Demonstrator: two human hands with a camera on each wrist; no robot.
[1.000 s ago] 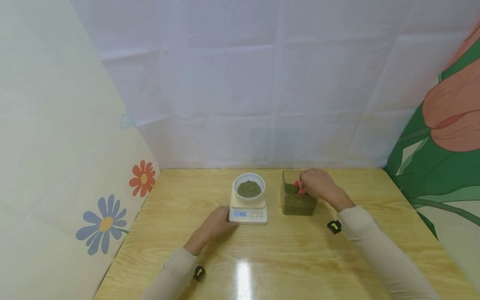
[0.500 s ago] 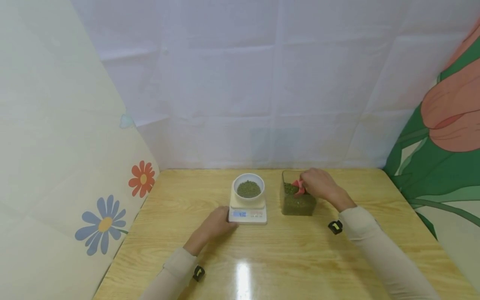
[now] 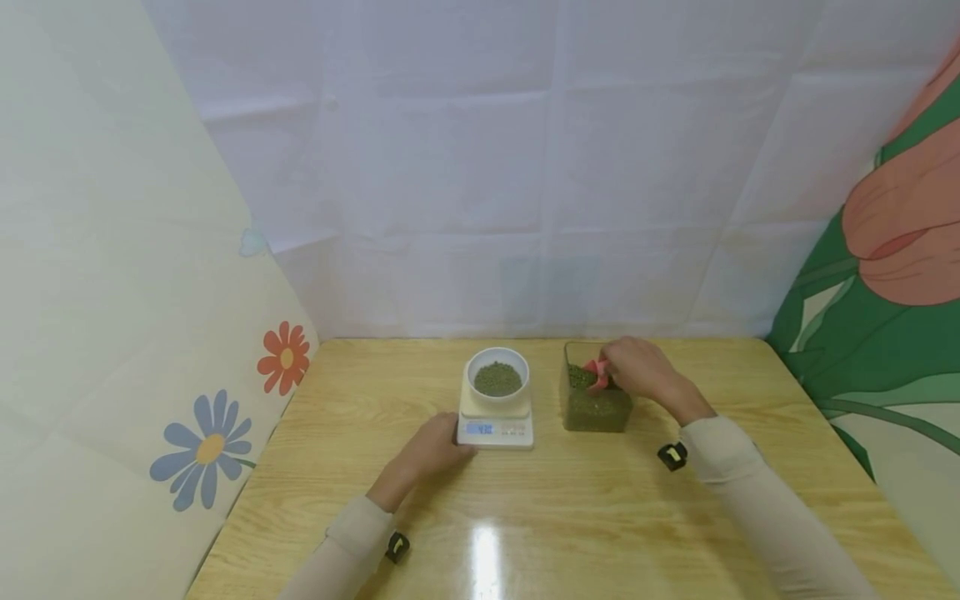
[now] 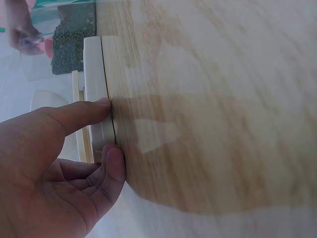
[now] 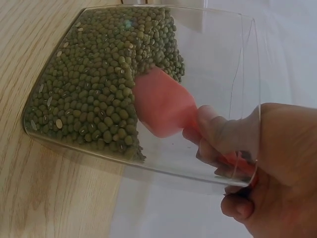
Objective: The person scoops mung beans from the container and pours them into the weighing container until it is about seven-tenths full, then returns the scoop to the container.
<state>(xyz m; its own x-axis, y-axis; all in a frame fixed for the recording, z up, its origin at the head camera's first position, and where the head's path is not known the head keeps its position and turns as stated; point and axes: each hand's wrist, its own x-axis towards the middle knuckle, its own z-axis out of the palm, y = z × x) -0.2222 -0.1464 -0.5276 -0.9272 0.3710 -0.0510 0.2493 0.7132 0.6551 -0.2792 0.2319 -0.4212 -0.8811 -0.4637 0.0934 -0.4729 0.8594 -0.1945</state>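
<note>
A white kitchen scale (image 3: pixel 496 431) with a lit display bears a white bowl (image 3: pixel 498 397) of green mung beans (image 3: pixel 497 379). My left hand (image 3: pixel 435 446) holds the scale's front left corner; in the left wrist view the thumb lies against the scale's edge (image 4: pixel 96 69) and the fingers are curled beside it. To the right stands a clear square container (image 3: pixel 596 421), partly filled with mung beans (image 5: pixel 84 94). My right hand (image 3: pixel 636 367) reaches into it and grips a pink scoop (image 5: pixel 163 104) by its handle, the scoop's front end dipped in the beans.
Scale and container stand side by side, a little apart, on a wood-grain table (image 3: pixel 360 375). A white sheet (image 3: pixel 450 167) hangs behind the table's back edge. Flower-patterned panels rise at the left (image 3: pixel 112 292) and right (image 3: pixel 900 358).
Almost nothing differs. The right sleeve and wrist shift very slightly to the right, while the scoop stays in the beans and the left hand stays at the scale.
</note>
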